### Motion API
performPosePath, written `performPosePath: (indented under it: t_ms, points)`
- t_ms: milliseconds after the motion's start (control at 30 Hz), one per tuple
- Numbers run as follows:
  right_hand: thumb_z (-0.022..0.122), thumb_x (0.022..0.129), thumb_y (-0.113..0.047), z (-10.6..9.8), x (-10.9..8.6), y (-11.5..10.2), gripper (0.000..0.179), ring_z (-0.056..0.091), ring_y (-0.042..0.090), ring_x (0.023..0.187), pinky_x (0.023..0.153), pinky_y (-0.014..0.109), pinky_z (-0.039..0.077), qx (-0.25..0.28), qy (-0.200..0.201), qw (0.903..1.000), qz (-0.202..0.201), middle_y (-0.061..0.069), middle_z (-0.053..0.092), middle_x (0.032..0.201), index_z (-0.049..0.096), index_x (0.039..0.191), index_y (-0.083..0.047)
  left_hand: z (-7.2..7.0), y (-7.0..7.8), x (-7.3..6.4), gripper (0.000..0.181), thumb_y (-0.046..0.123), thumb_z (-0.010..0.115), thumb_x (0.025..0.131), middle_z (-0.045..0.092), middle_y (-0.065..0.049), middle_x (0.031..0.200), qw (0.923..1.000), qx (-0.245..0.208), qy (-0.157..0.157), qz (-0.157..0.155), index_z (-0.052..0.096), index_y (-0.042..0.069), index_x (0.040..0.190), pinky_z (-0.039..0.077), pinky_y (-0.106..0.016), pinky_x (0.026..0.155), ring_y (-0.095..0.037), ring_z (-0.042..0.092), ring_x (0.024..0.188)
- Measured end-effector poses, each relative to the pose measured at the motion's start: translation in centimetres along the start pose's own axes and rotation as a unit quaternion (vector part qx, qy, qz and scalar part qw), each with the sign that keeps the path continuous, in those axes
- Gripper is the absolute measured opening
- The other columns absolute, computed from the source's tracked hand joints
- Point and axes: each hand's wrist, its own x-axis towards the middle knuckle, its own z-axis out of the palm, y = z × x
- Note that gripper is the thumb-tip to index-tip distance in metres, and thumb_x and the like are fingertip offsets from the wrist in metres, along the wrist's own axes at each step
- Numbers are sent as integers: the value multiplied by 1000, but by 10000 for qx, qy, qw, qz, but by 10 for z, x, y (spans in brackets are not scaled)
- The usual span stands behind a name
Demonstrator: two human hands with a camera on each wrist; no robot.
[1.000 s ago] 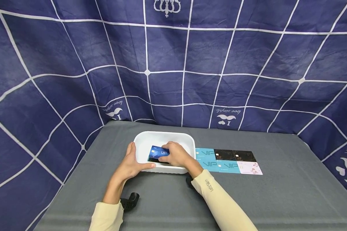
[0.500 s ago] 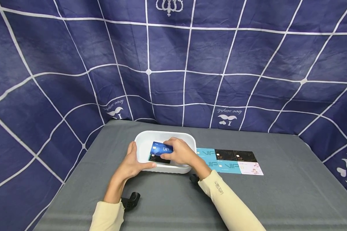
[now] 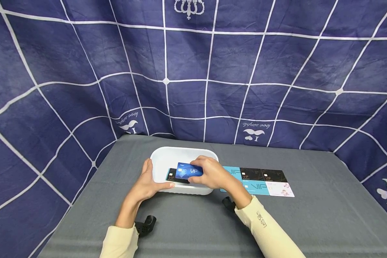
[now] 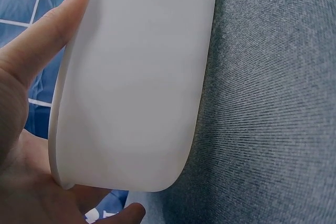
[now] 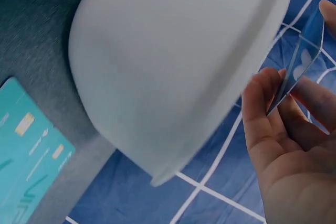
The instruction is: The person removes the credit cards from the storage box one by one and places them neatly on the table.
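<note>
A white tub (image 4: 134, 85) fills the middle of the view, its smooth outer wall turned to the camera and its rim along the left. The left hand (image 4: 29, 174) holds it at that rim, thumb (image 4: 50, 27) laid toward the upper edge, other fingers (image 4: 121, 214) passing round the lower end. Grey, ribbed fabric covers the tabletop (image 4: 278, 98) at right; blue cloth (image 4: 38, 121) with white lines shows behind.

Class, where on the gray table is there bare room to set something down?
Bare gray cloth lies right of the pink card, left of the left hand, and in front of the white tray between the forearms. Crowded: the tray, where the right hand holds a blue card, and the block of cards right of it.
</note>
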Motion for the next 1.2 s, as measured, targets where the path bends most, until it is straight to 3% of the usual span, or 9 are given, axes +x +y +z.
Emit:
performPosePath:
  t_ms: [300,533,967,1200]
  points:
    - [80,81,-31,-18,-21,2,47,59,14,90,79,34,47,-31,11,10000,7,1,65,105,70,118,-4,-1,1,-1,136,30,91,69,-9,-26,160,10000,69,-17,20,-10,-11,151,9,-48,117,-37,-1,147]
    - [78,82,-34,-26,-36,4,48,61,17,95,84,40,49,-184,2,9998,43,2,66,109,69,119,-4,-3,1,-1,136,29,91,69,-11,-25,160,9999,64,2,79,-11,-11,150,8,-48,118,-36,-3,147]
    - [78,84,-34,-35,-78,19,47,59,13,94,82,37,50,-410,94,9991,-32,0,63,111,68,120,-5,-2,-2,-1,136,29,90,69,-12,-24,160,10000,49,-26,59,-12,-11,150,8,-47,118,-35,-4,147]
    - [79,83,-34,-38,-105,28,46,59,12,99,86,37,51,-487,140,9986,181,-2,62,113,69,119,-7,0,-1,0,136,28,91,68,-9,-25,160,9999,14,25,166,-10,-11,151,9,-47,118,-35,-1,147]
